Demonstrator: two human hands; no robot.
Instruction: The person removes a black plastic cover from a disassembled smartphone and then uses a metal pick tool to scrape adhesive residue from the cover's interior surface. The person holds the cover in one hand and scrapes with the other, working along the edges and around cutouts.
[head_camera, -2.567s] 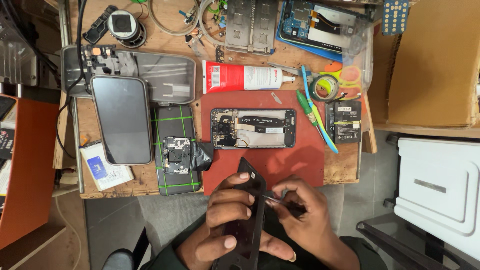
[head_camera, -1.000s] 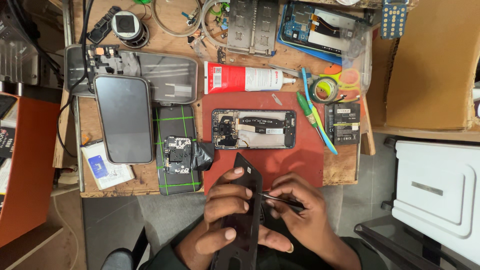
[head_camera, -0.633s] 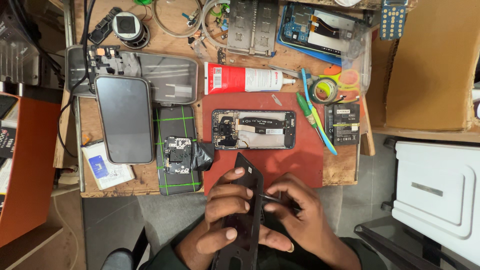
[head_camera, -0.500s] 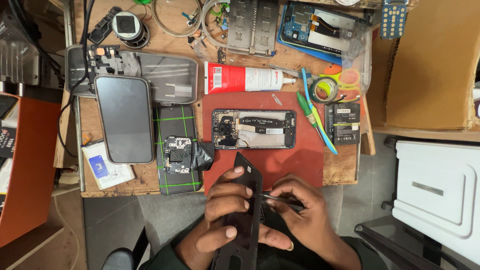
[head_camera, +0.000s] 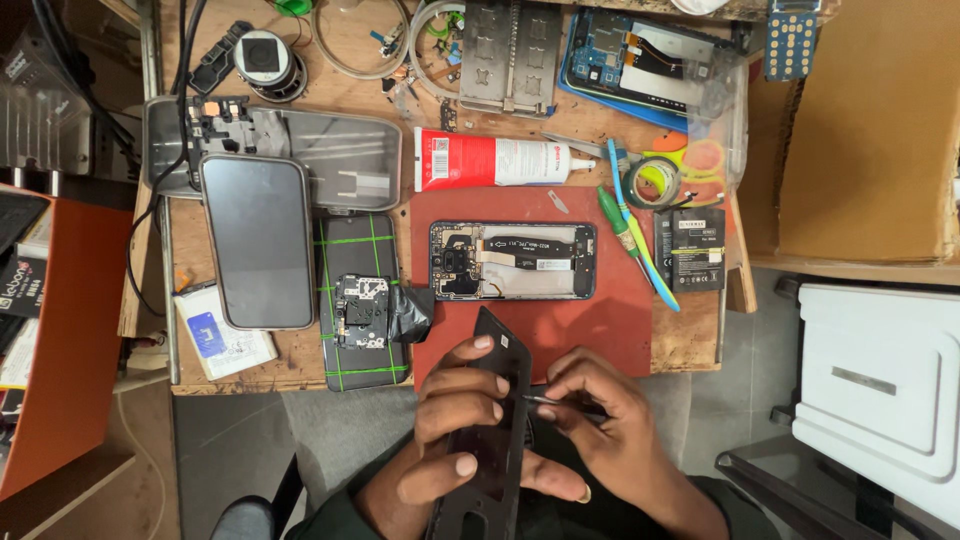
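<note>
Left hand grips a black phone panel, held on edge over the lap, just below the red mat. Right hand pinches tweezers, tip touching the panel's edge. Opened phone lies on the mat.

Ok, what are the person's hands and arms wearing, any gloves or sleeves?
No gloves: both the left hand and the right hand are bare. Dark greenish sleeves cover the forearms to the wrists. No watch shows; whether a ring is worn cannot be told.
</note>
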